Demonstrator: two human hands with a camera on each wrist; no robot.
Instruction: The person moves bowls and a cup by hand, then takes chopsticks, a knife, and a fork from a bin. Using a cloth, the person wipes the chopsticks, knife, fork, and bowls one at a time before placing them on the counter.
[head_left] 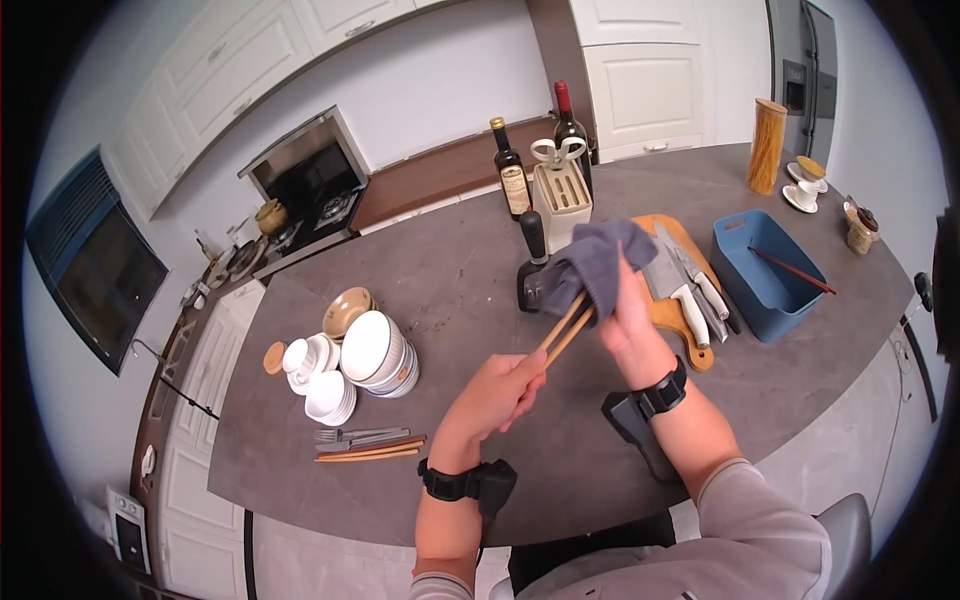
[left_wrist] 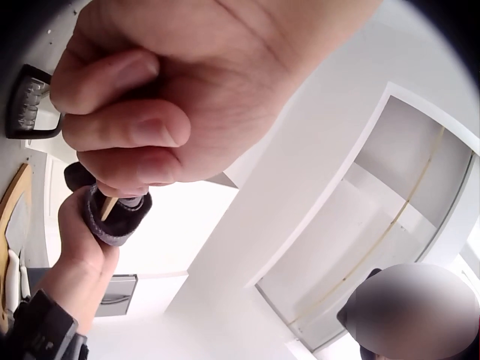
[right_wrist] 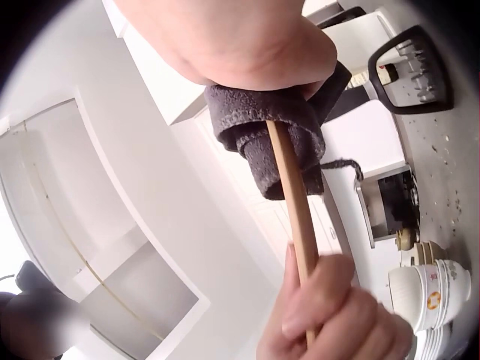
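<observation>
My left hand (head_left: 498, 393) grips a pair of wooden chopsticks (head_left: 566, 334) near their lower ends, fingers curled in the left wrist view. The chopsticks slant up and to the right into a dark grey cloth (head_left: 600, 262). Held over the table, the cloth is in my right hand (head_left: 630, 318), which wraps it round the chopsticks. In the right wrist view the cloth (right_wrist: 262, 127) folds about the sticks just below that hand, hiding their far ends. A black-handled tool with a rectangular head (head_left: 533, 245) stands just behind the cloth.
Beyond stand a knife block (head_left: 562, 205) and two bottles. To the right are a cutting board (head_left: 698, 352) with several knives and a blue bin (head_left: 770, 290) holding a dark red stick. Stacked bowls (head_left: 380, 355), forks and more chopsticks (head_left: 370, 455) lie left.
</observation>
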